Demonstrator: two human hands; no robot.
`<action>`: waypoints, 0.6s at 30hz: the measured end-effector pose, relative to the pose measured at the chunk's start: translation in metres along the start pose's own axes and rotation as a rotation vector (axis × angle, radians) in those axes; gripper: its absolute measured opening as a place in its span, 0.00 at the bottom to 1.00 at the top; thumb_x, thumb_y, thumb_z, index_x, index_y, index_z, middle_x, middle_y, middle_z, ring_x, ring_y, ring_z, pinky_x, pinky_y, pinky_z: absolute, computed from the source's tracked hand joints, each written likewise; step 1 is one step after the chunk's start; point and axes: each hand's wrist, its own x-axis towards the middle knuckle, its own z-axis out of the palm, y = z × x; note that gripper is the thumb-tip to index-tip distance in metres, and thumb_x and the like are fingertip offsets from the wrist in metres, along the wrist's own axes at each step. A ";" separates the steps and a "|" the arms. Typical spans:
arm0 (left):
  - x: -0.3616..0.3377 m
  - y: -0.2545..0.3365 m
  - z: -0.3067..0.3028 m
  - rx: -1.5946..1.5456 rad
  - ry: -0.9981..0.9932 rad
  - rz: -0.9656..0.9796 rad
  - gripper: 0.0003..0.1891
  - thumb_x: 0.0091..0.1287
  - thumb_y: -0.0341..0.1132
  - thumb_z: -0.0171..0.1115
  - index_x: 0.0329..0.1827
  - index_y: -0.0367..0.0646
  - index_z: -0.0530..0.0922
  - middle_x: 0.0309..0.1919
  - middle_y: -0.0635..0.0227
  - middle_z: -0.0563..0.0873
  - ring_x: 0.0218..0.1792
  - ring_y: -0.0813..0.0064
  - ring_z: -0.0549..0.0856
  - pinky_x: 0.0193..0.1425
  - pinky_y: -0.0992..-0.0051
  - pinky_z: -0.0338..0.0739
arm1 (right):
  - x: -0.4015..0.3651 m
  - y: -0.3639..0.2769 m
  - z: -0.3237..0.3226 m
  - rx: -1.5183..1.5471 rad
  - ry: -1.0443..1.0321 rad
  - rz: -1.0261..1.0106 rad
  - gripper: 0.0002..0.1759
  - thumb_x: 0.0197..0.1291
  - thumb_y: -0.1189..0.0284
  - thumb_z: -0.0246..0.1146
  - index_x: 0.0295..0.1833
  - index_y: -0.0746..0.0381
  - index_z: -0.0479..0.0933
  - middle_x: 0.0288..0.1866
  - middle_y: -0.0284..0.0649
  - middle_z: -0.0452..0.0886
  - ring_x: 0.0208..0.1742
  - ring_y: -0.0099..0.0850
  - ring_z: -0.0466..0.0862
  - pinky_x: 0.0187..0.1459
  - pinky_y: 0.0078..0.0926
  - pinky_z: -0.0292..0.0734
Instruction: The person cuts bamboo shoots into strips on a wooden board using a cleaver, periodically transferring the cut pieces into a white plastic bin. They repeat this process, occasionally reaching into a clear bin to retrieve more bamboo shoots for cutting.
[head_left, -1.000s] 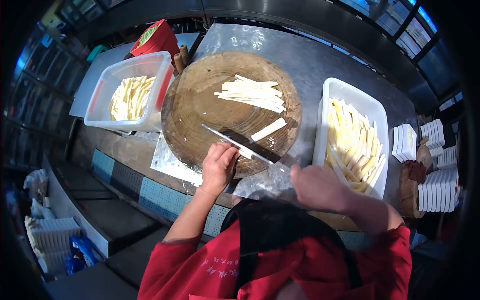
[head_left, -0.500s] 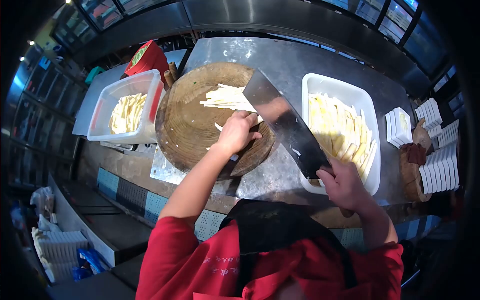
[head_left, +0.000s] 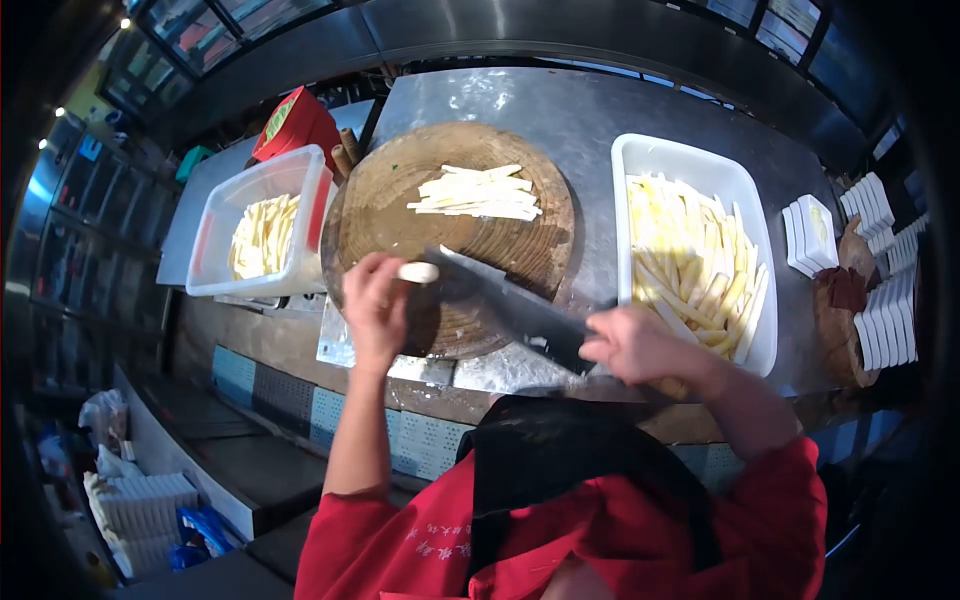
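Note:
My right hand (head_left: pixel 640 345) grips a broad cleaver (head_left: pixel 535 315) by its handle. The blade is blurred and reaches left over the near side of the round wooden chopping board (head_left: pixel 370 215). At the board's near left edge, my left hand (head_left: pixel 375 305) pinches a short pale vegetable piece (head_left: pixel 418 272) between thumb and fingers, just left of the blade's tip. Cut pale vegetable strips (head_left: pixel 475 192) lie in a loose pile on the far half of the board. Beside the blade, a thin pale sliver shows on the wood.
A white tub (head_left: pixel 765 300) of long pale vegetable sticks stands at right. On the left, a clear plastic tub (head_left: pixel 210 255) holds cut strips, with a red container (head_left: pixel 300 125) behind it. Stacked white dishes (head_left: pixel 885 325) line the far right of the metal table (head_left: pixel 590 110).
My left hand has moved left and toward me, with a pale piece now showing in its fingers. The cleaver has swung down and left across the board, uncovering the strip pile.

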 end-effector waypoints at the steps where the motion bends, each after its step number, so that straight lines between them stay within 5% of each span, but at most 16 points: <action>1: -0.005 0.010 0.007 -0.016 -0.059 0.006 0.20 0.54 0.21 0.69 0.50 0.47 0.83 0.46 0.61 0.81 0.47 0.62 0.80 0.49 0.68 0.77 | 0.012 -0.018 -0.016 0.035 -0.110 0.300 0.14 0.63 0.67 0.61 0.34 0.69 0.73 0.31 0.59 0.78 0.39 0.58 0.79 0.42 0.50 0.72; 4: -0.019 0.021 0.028 -0.014 -0.236 0.068 0.18 0.52 0.22 0.69 0.47 0.47 0.85 0.40 0.64 0.80 0.42 0.63 0.80 0.44 0.69 0.77 | 0.030 -0.025 -0.023 -0.042 -0.093 0.387 0.13 0.63 0.68 0.60 0.37 0.70 0.73 0.32 0.61 0.78 0.40 0.59 0.79 0.42 0.49 0.73; 8: -0.031 0.025 0.029 -0.107 -0.197 0.009 0.13 0.57 0.24 0.68 0.46 0.41 0.82 0.42 0.60 0.81 0.43 0.57 0.81 0.46 0.65 0.79 | 0.021 -0.029 -0.013 -0.068 0.001 0.225 0.13 0.64 0.67 0.60 0.36 0.68 0.72 0.26 0.58 0.78 0.32 0.58 0.79 0.35 0.47 0.73; 18: -0.032 0.022 0.028 -0.167 -0.183 -0.018 0.12 0.56 0.23 0.67 0.43 0.39 0.80 0.42 0.58 0.82 0.42 0.55 0.80 0.46 0.63 0.78 | 0.018 -0.054 -0.025 -0.282 -0.248 0.263 0.11 0.65 0.69 0.56 0.39 0.68 0.73 0.26 0.58 0.79 0.34 0.59 0.81 0.37 0.52 0.74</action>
